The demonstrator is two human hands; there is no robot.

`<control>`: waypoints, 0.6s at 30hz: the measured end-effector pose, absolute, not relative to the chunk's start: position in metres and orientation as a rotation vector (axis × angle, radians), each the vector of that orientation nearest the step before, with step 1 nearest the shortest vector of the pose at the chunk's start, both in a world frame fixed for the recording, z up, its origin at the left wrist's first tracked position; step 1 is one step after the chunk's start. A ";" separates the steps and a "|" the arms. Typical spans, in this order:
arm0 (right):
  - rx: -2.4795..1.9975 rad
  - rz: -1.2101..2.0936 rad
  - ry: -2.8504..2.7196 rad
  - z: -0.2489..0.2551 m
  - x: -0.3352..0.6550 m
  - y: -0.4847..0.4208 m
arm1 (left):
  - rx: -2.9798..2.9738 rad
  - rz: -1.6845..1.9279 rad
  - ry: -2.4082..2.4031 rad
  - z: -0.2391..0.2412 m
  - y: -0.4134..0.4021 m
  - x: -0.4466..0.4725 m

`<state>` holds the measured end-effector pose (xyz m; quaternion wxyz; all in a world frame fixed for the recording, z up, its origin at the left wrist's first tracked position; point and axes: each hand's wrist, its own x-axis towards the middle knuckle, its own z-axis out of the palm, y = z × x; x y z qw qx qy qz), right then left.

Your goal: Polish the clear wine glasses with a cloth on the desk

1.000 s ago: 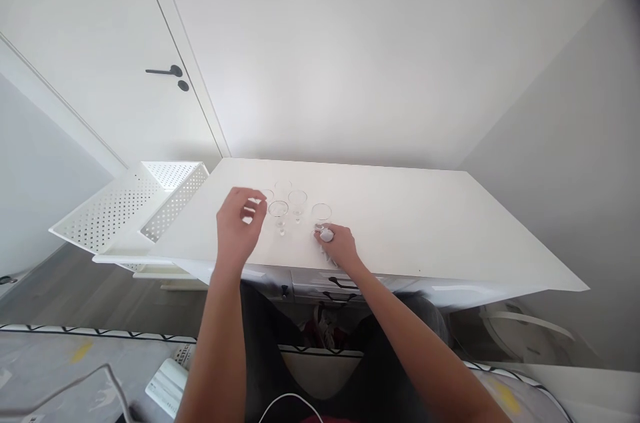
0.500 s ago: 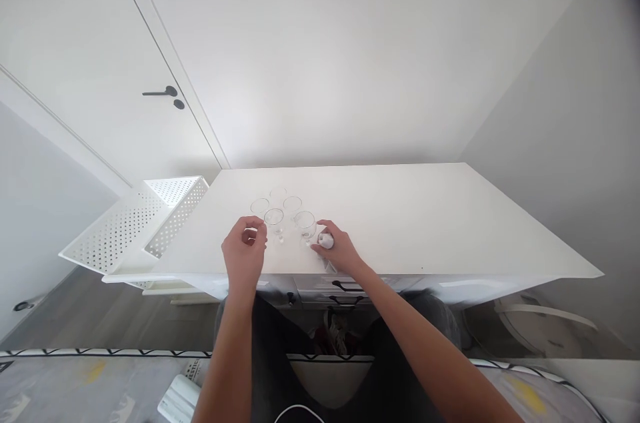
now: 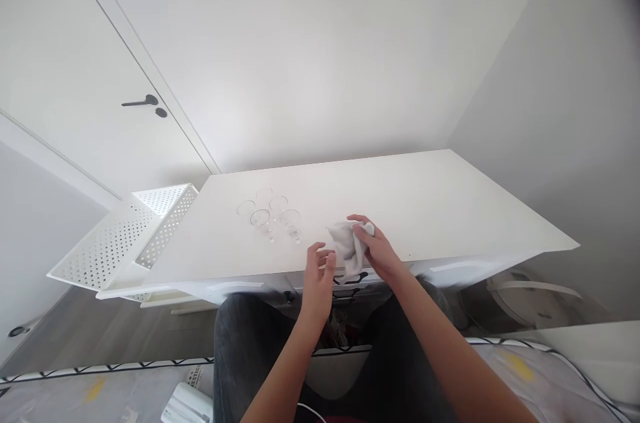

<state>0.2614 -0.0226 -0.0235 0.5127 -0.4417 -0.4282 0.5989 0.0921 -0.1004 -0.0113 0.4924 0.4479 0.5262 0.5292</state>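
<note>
A crumpled white cloth (image 3: pixel 346 244) hangs over the front edge of the white cabinet top (image 3: pixel 380 196). My right hand (image 3: pixel 375 246) is closed round its right side, with a bunched end poking out above the thumb. Just left of the cloth is my left hand (image 3: pixel 319 275), its fingers curled loosely and apart; I cannot tell whether the fingertips touch the fabric. Several clear stemmed glasses stand grouped on the left half of the top, among them a front-left glass (image 3: pixel 260 218) and a front-right glass (image 3: pixel 291 219). Neither hand is on them.
A white perforated shelf unit (image 3: pixel 113 236) adjoins the cabinet's left end. Dark drawer handles (image 3: pixel 350 278) are on the cabinet front, close to my knees. A door with a black handle (image 3: pixel 143 101) is at the left. Beneath me lies a patterned mattress (image 3: pixel 120 389).
My left hand has moved right, away from the glasses, to beside the cloth. My right hand has also drawn away rightward, and the cloth, formerly balled in it, now hangs spread out.
</note>
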 end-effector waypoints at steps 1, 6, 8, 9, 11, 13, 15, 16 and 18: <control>-0.990 1.556 -0.995 -0.018 0.258 -0.036 | 1.075 1.225 1.227 -0.009 -0.102 0.096; -0.767 1.696 -0.868 0.001 0.254 -0.081 | 1.072 1.195 1.105 0.003 -0.105 0.094; -0.810 1.682 -0.864 0.000 0.258 -0.087 | 1.110 1.233 1.171 0.006 -0.105 0.085; -0.822 1.704 -0.849 -0.001 0.261 -0.089 | 1.124 1.243 1.219 0.008 -0.106 0.081; -0.794 1.790 -0.768 -0.004 0.268 -0.091 | 1.154 1.241 1.338 0.013 -0.107 0.076; -0.749 1.845 -0.665 -0.007 0.272 -0.095 | 1.207 1.222 1.452 0.019 -0.111 0.074; -0.754 1.877 -0.647 -0.007 0.274 -0.101 | 1.262 1.210 1.508 0.023 -0.114 0.074; -0.776 1.895 -0.689 -0.007 0.274 -0.105 | 1.278 1.209 1.512 0.025 -0.115 0.074; -0.814 1.920 -0.862 -0.005 0.274 -0.114 | 1.293 1.209 1.517 0.026 -0.116 0.074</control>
